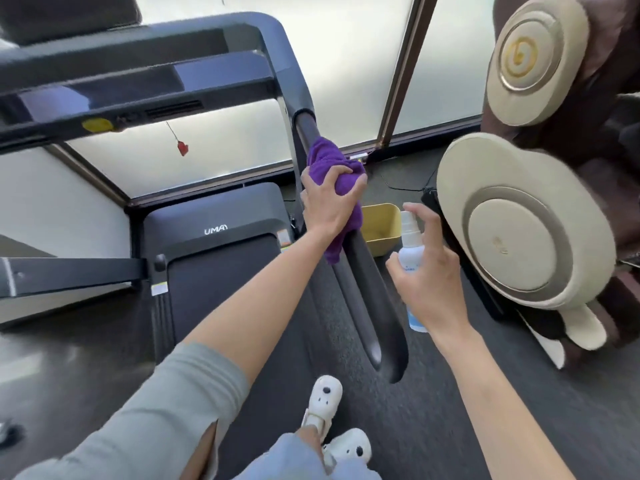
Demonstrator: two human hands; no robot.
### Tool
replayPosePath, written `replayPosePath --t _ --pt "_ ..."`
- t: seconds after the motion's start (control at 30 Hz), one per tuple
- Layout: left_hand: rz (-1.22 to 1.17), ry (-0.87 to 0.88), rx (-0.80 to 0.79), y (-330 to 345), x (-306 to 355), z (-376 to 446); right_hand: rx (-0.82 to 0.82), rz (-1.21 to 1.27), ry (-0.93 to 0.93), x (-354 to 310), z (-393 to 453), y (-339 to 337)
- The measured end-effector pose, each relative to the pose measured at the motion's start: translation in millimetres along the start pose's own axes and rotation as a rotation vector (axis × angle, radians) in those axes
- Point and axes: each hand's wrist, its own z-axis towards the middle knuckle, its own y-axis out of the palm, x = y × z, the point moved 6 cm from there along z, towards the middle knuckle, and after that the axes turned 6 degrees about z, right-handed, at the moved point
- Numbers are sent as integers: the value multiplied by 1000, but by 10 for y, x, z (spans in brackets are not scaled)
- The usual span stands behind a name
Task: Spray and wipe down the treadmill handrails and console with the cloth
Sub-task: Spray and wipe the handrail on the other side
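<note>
— Cloth placement?
— My left hand (329, 199) clamps the purple terry cloth (332, 168) around the dark right handrail (360, 271); my right hand (429, 271) grips the white spray bottle (410, 244) beside it.
— Advice?
— Keep it wrapped, slide the full length.

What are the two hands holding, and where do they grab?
The left hand presses a bunched purple cloth around the handrail. The right hand grips the spray bottle around its body, one finger on the nozzle.

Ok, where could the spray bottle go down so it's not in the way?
Bare floor lies between the right handrail and the massage chair, below the yellow bin. The belt is bare too. It is crowded up where the left hand presses the cloth.
</note>
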Motion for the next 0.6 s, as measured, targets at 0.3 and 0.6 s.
replayPosePath --t 0.3,0.6 --pt "82 -61 115 -155 92 862 93 -10 -20 227 351 -49" --pt "71 -105 121 -101 15 620 -30 68 -132 82 667 86"
